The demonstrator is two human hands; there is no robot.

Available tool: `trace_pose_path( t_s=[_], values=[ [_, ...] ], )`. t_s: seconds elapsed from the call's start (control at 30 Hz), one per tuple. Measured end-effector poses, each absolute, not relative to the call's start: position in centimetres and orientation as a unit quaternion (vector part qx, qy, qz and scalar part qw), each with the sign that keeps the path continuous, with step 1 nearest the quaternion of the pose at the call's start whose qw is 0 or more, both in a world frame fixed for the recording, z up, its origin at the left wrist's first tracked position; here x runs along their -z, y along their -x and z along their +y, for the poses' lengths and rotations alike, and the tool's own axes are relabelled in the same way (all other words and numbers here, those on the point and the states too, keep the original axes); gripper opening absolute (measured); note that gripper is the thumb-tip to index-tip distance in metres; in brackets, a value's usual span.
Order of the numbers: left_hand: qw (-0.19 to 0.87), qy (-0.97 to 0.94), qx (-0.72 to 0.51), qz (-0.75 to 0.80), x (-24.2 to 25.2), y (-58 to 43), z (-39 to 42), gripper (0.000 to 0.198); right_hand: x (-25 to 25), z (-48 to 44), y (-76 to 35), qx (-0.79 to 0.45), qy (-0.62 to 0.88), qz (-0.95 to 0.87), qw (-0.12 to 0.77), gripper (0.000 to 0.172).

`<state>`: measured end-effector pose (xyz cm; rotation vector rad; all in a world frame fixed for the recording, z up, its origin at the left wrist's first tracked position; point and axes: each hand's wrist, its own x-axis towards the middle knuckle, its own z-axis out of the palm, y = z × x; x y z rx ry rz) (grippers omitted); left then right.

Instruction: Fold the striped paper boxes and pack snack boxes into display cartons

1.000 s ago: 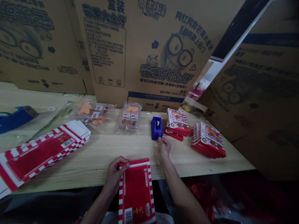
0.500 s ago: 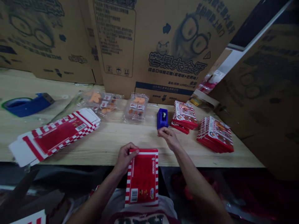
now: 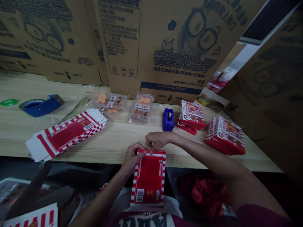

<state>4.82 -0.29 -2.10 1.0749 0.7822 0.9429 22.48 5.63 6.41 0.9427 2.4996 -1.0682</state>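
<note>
- Both hands are closed in on one flat red carton (image 3: 148, 179). The left hand (image 3: 132, 159) curls over the carton's upper left corner. The right hand (image 3: 159, 140) reaches across from the right, with its fingertips (image 3: 149, 147) bunched at the top edge. I cannot tell whether they pinch the edge or only touch it.
- Flat red carton: it has red-and-white striped edges and a barcode near its lower end. Its long axis points straight away from the person. Its top end meets the near edge of the wooden table (image 3: 113, 145), and its lower end hangs toward the person's lap.
- Hands against the carton: the left hand has the firmer hold, wrapped around the corner. The right forearm comes in from the right side, above the carton's top end.
- Ahead of the carton: a small blue tape dispenser (image 3: 168, 120) stands on the table.
- Ahead and left of the carton: two clear plastic bags of orange sweets (image 3: 141, 107) lie side by side.
- Right of the carton: two stacks of folded red boxes (image 3: 224, 135).
- Left of the carton: a pile of flat striped cartons (image 3: 66, 135), with a larger blue tape dispenser (image 3: 41, 105) beyond it.
- Far beyond the carton: printed cardboard boxes (image 3: 151, 41) stand upright.
</note>
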Motion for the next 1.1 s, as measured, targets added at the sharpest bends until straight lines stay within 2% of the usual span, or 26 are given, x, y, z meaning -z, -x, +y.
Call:
trace_pose_path(
  t_s=[0.07, 0.1, 0.17, 0.2, 0.3, 0.4, 0.53, 0.67, 0.73, 0.83, 0.9, 0.97, 1.03, 1.1],
  values=[
    [0.682, -0.483, -0.421, 0.353, 2.2, -4.6, -0.3, 0.013, -6.3, 5.0, -22.9, 0.36, -0.393, 0.842, 0.079, 0.025],
    [0.681, -0.484, -0.422, 0.351, 2.2, -4.4, -0.4, 0.013, -6.1, 4.6, -23.3, 0.375, -0.425, 0.822, 0.047, 0.035],
    [0.68, -0.49, -0.424, 0.343, 1.9, -4.3, -0.6, 0.013, -5.4, 3.9, -24.0, 0.451, -0.463, 0.763, -0.013, 0.056],
    [0.678, -0.494, -0.426, 0.339, 1.7, -4.2, -0.7, 0.013, -4.9, 3.5, -24.3, 0.505, -0.466, 0.726, -0.036, 0.058],
    [0.67, -0.503, -0.435, 0.33, 0.9, -4.1, -1.1, 0.012, -3.1, 2.1, -24.7, 0.675, -0.442, 0.584, -0.089, 0.043],
    [0.685, -0.477, -0.432, 0.341, 0.4, -4.0, -1.8, 0.015, -1.6, 0.8, -24.5, 0.773, -0.432, 0.438, -0.156, 0.042],
    [0.754, -0.397, -0.381, 0.36, 0.3, -3.8, -3.2, 0.03, -0.8, -0.3, -24.0, 0.798, -0.439, 0.35, -0.22, 0.039],
    [0.768, -0.409, -0.354, 0.344, -2.1, -2.9, -3.8, 0.025, -2.3, -0.5, -24.8, 0.785, -0.445, 0.362, -0.234, 0.034],
    [0.724, -0.477, -0.365, 0.339, -4.6, -2.1, -3.5, 0.017, -3.8, -0.5, -25.8, 0.757, -0.457, 0.383, -0.266, 0.036],
    [0.58, -0.636, -0.405, 0.309, -8.7, -1.1, -3.1, 0.014, -6.3, -1.1, -27.5, 0.714, -0.462, 0.411, -0.328, 0.047],
    [0.46, -0.733, -0.436, 0.245, -10.4, -1.2, -3.4, 0.028, -7.4, -1.9, -28.2, 0.726, -0.448, 0.401, -0.333, 0.057],
    [0.37, -0.804, -0.425, 0.187, -10.5, -1.9, -4.0, 0.04, -7.6, -2.7, -28.4, 0.737, -0.453, 0.378, -0.329, 0.054],
    [0.336, -0.856, -0.361, 0.153, -9.2, -2.7, -4.0, 0.045, -7.1, -3.2, -28.3, 0.722, -0.477, 0.373, -0.335, 0.042],
    [0.326, -0.889, -0.294, 0.132, -7.3, -2.5, -2.8, 0.059, -6.1, -3.4, -28.2, 0.709, -0.492, 0.38, -0.333, 0.041]
  ],
)
